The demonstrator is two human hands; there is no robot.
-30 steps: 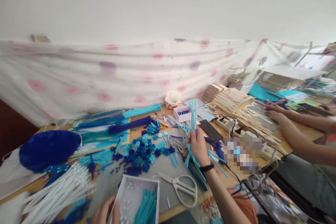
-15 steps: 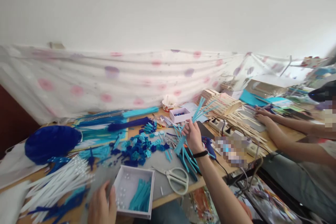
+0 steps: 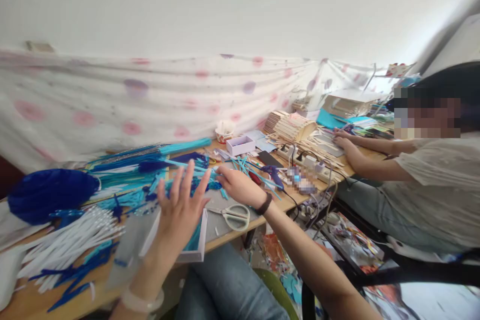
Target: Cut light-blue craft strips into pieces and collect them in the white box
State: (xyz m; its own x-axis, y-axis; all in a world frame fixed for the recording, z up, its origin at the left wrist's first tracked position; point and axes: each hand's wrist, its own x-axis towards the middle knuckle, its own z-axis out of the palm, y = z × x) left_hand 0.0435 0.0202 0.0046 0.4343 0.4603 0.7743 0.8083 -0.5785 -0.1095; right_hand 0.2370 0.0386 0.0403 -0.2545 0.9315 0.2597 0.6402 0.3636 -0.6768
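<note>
Your right hand pinches light-blue strips at its fingertips; they extend leftward, reaching your left hand. That hand is spread wide, palm down, above the white box; you cannot tell whether its fingers touch the strips. Scissors lie below your right wrist.

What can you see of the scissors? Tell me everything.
The scissors lie flat on the grey mat, near the front edge of the table. Two rounded, pale, plastic-looking handle loops point right; the slim, metallic-looking blades point left, toward the white box. Whether the tips touch the box or the blades are fully closed is unclear. Neither the left hand nor the right hand holds them.
</note>
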